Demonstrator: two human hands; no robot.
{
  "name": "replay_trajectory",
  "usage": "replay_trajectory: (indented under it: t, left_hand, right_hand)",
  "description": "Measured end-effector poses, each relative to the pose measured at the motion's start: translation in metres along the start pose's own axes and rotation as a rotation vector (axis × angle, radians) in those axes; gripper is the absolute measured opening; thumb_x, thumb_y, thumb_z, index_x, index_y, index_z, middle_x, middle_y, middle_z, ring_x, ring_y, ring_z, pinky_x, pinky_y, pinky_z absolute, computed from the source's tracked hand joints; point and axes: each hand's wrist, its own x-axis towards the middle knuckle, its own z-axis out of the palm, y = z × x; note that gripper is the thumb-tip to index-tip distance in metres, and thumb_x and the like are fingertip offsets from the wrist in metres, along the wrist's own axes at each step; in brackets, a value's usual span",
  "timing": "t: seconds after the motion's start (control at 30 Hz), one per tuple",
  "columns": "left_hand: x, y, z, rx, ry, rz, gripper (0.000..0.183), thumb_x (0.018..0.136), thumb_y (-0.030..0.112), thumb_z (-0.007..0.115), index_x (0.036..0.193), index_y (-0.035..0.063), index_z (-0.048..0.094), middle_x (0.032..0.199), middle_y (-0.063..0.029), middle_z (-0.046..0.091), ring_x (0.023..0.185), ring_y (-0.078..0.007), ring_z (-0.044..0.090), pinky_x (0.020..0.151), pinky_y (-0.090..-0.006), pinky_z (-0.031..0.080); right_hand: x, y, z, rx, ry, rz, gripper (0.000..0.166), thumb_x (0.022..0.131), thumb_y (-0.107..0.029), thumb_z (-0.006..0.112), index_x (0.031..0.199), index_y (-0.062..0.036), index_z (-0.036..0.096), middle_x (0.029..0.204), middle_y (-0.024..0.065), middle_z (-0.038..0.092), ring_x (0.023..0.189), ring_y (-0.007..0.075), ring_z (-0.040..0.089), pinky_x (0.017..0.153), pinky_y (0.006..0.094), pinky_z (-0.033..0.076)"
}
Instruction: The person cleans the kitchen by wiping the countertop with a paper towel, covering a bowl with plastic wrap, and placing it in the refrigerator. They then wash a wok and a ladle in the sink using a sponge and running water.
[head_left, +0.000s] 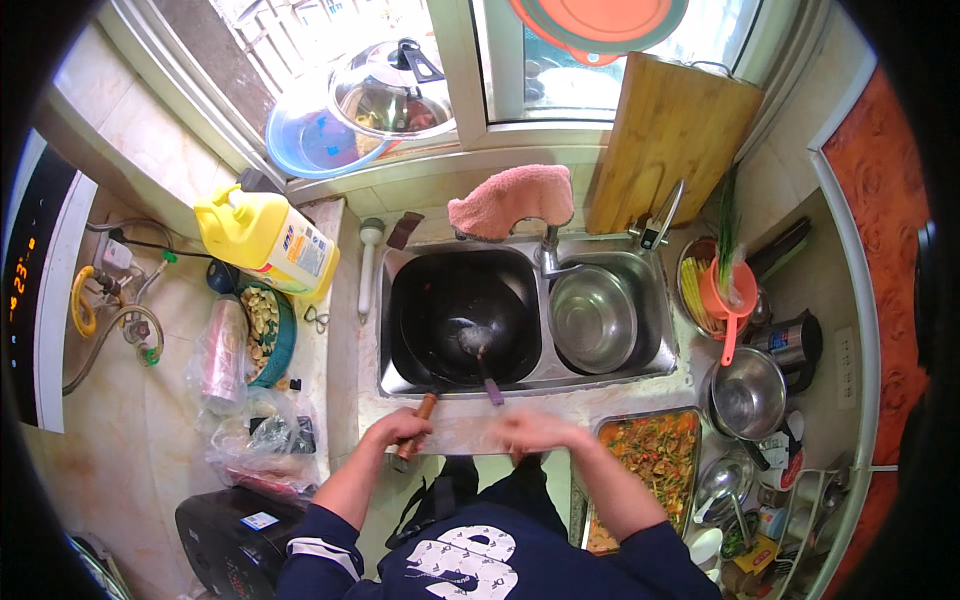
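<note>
A dark wok (450, 315) sits in the left basin of the double steel sink (551, 379), with a shiny wet patch at its bottom. My left hand (397, 427) is closed around its wooden handle (426, 409), which sticks out over the counter's front edge. Leaning in the wok is a long utensil with a purple handle (493, 391); its head looks round and pale, too blurred to name. My right hand (536, 431) is motion-blurred just right of and below that handle, seemingly apart from it; its fingers cannot be made out.
A steel bowl (592, 319) occupies the right basin under the faucet (550, 255), which a pink cloth (514, 202) covers. A tray of cooked food (652, 472) stands by my right arm. Left are a yellow detergent jug (270, 236) and a teal basket (281, 337). A cutting board (667, 142) leans behind.
</note>
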Motion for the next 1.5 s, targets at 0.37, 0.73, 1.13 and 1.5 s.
replay_trajectory:
  t: [0.37,0.73,1.13,1.5]
  left_hand:
    - [-0.041,0.011,-0.032,0.828,0.728,0.088,0.051,0.080,0.054,0.063,0.104,0.0091,0.067,0.101,-0.0164,0.070,0.096,-0.0328,0.067,0.082,-0.0438,0.052]
    - [-0.026,-0.023,-0.034,0.913,0.936,0.137,0.063,0.082,0.067,0.056,0.092,0.0055,0.066,0.079,-0.0163,0.070,0.072,-0.0329,0.069,0.064,-0.0455,0.054]
    - [-0.013,-0.015,-0.054,0.877,0.817,0.270,0.056,0.083,0.060,0.060,0.089,0.0050,0.068,0.081,-0.0156,0.070,0.077,-0.0330,0.069,0.069,-0.0460,0.054]
    - [-0.019,-0.004,-0.055,0.875,0.802,0.211,0.051,0.081,0.057,0.064,0.093,0.0083,0.071,0.087,-0.0127,0.071,0.082,-0.0314,0.069,0.074,-0.0439,0.054]
  right_hand:
    - [0.076,0.031,-0.202,-0.977,1.213,-0.115,0.033,0.090,-0.019,0.055,0.116,0.0013,0.053,0.124,0.0196,0.051,0.100,0.0433,0.055,0.084,0.0498,0.048]
    - [0.084,0.040,-0.169,-0.991,1.060,0.154,0.045,0.086,-0.023,0.057,0.125,-0.0023,0.046,0.122,0.0155,0.050,0.109,0.0389,0.054,0.084,0.0561,0.046]
    - [0.103,0.001,-0.143,-1.168,1.139,-0.160,0.044,0.081,-0.022,0.063,0.121,-0.0037,0.057,0.122,0.0160,0.055,0.115,0.0357,0.050,0.098,0.0491,0.038]
    - [0.181,-0.110,-0.125,0.022,1.000,-0.690,0.046,0.097,-0.032,0.056,0.127,0.0021,0.055,0.125,0.0180,0.060,0.119,0.0254,0.053,0.100,0.0342,0.038]
